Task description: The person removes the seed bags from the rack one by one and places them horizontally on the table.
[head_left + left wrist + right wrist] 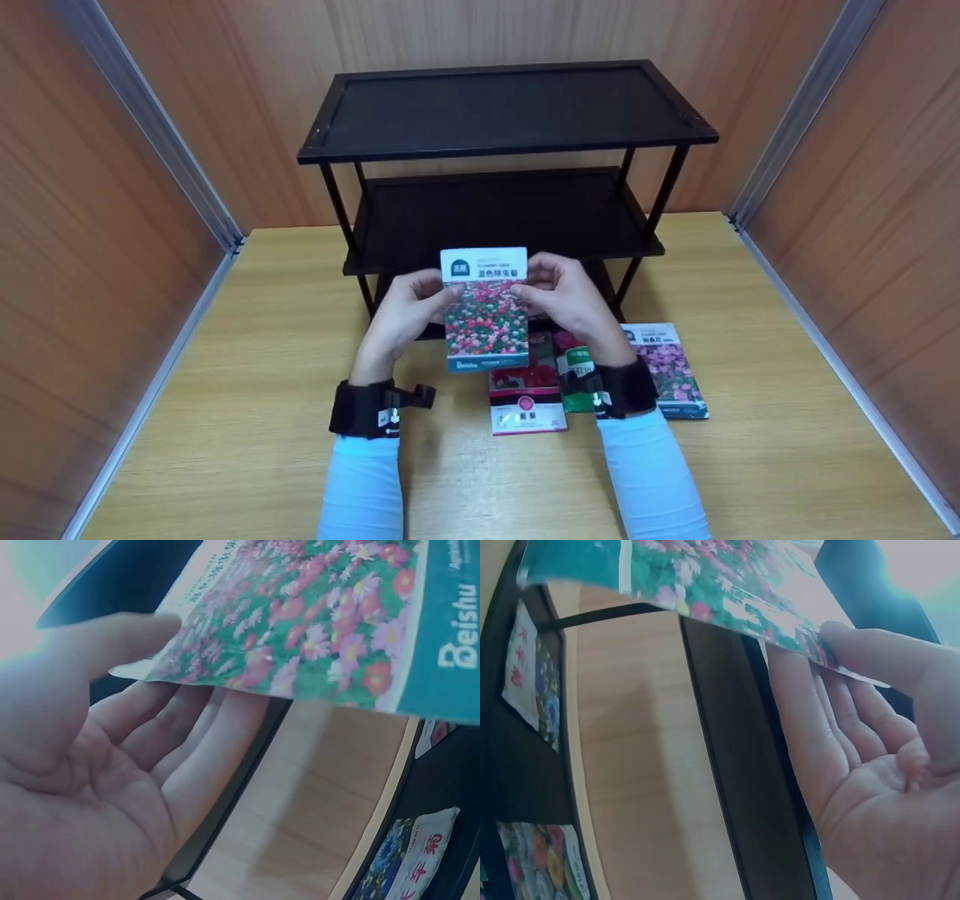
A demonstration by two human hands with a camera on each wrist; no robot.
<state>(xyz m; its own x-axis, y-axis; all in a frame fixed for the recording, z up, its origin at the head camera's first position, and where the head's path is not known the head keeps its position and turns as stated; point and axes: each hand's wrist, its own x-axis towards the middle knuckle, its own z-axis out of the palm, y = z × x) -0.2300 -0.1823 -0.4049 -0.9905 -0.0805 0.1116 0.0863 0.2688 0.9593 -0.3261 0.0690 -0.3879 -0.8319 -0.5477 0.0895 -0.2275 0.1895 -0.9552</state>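
Upright before the dark rack is a flower seed packet [486, 322] with a white top, a photo of pink and red blooms and a teal bottom band. My left hand [401, 315] pinches its left edge, thumb on the front and fingers behind. The opposite edge is gripped the same way by my right hand [570, 300]. In the left wrist view the packet [315, 630] spans the top, the left hand [127, 757] curled at its edge. The right wrist view has the right hand [862, 720] thumb pressing the packet [705, 585] against the fingers.
A black tiered rack [502, 109] stands at the back. Below the held packet, a red-flower packet [529, 397], a green packet [579, 401] and a purple-flower packet [670, 367] lie on the table. Lower on the rack are a blue-flower packet [409, 855] and a multicoloured-flower packet [544, 862].
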